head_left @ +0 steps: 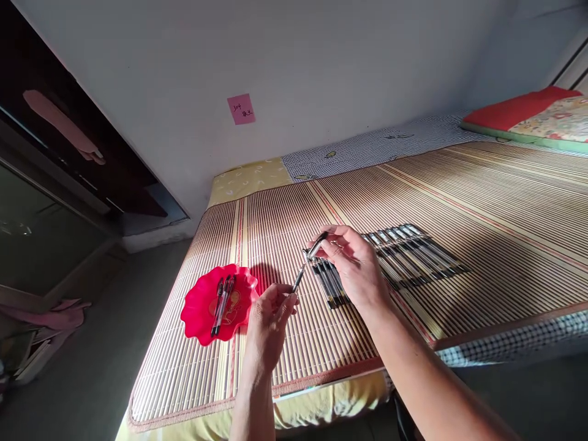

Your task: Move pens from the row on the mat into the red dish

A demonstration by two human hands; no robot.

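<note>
My left hand [270, 318] pinches the lower end of a thin black pen [299, 278], holding it up over the bamboo mat [482, 202]. My right hand [353, 263] is closed on a pen cap [318, 246] at the pen's upper tip. Just behind my right hand lies a row of several black pens [404, 254], side by side on the mat. To the left sits a red scalloped plate [202, 318] with two or three pens [223, 296] in it.
The mat covers a bed along a white wall bearing a pink sticky note [241, 109]. A red and patterned pillow [537, 116] lies at the far right. A dark cabinet [68, 147] stands at left; clothes [50, 315] lie on the floor.
</note>
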